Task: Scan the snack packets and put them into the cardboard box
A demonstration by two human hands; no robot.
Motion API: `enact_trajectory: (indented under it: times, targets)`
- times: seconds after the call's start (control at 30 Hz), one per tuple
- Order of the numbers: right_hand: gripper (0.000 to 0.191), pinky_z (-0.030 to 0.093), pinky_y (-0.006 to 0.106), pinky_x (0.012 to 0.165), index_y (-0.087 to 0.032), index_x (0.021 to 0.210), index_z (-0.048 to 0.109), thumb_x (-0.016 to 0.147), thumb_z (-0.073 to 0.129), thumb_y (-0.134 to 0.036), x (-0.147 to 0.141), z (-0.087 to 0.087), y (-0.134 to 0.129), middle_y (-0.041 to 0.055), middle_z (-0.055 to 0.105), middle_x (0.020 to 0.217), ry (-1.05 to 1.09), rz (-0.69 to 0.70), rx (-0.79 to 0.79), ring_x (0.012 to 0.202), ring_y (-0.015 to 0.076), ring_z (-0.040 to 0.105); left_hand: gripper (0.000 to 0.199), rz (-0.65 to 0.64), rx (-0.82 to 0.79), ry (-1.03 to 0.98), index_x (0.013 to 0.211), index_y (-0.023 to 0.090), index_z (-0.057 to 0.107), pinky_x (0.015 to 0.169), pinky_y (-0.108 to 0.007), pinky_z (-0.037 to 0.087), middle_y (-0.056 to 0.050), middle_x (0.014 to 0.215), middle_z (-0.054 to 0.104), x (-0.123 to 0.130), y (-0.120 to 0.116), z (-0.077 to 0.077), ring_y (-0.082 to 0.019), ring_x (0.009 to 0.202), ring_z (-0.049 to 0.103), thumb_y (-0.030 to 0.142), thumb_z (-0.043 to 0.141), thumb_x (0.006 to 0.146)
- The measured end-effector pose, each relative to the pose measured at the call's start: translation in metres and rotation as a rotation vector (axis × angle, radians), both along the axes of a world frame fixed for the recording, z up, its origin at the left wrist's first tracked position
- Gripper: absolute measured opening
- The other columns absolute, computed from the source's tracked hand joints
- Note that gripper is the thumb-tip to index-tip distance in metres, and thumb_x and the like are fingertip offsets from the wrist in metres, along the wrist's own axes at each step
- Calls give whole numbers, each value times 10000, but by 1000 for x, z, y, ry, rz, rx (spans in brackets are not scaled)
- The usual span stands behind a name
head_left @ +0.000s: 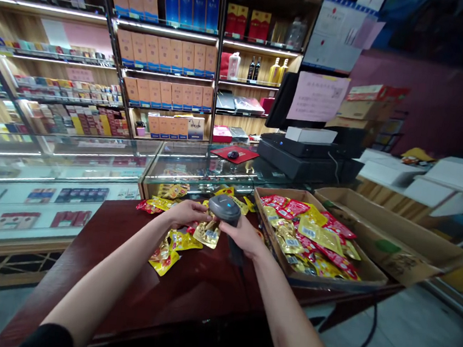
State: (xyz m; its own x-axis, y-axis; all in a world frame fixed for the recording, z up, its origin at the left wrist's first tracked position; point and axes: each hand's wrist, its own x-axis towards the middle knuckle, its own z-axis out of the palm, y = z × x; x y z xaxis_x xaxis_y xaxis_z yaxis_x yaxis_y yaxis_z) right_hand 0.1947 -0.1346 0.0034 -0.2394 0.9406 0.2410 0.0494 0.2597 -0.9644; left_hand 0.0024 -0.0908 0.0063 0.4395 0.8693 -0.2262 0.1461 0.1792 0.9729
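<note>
My right hand point(245, 234) is wrapped round the handle of a dark grey barcode scanner point(224, 208) with a small blue light on top. Just beneath the scanner head is a gold snack packet point(207, 234). The fingers of my left hand point(189, 214) are closed at the packet's upper edge, their tips partly hidden by the scanner. Yellow and red snack packets point(164, 260) lie loose on the dark red table point(123, 261) around and behind my left hand.
To the right, a cardboard box point(287, 273) holds many red and gold packets, beside an open cardboard flap or second box point(391, 223). A glass counter point(183, 163) bears a mouse point(233, 155) on a red mat. A monitor point(282, 101) and stocked shelves point(163, 72) stand behind.
</note>
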Motion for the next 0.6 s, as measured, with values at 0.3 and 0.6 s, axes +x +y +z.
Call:
enact_trajectory:
  times: [0.3,0.6]
  targets:
    - [269,540,343,644,-158,863,636,646,681,-310,-6,-11,-64,79,675,934,231,-113,-333,787,229,655,459,290,-94,-270,838,136,600,566,-263,527,-48,745,650,-10,24,-38,-127,609,614,246,865,479]
    - [235,414,216,365,-145,676,542,720,606,-368,-25,-42,-89,-28,522,460,119,-88,-457,368,103,488,460,294,-47,-313,826,157,525,597,-308,558,-53,810,655,-12,28,-54,-163,701,649,249,850,514]
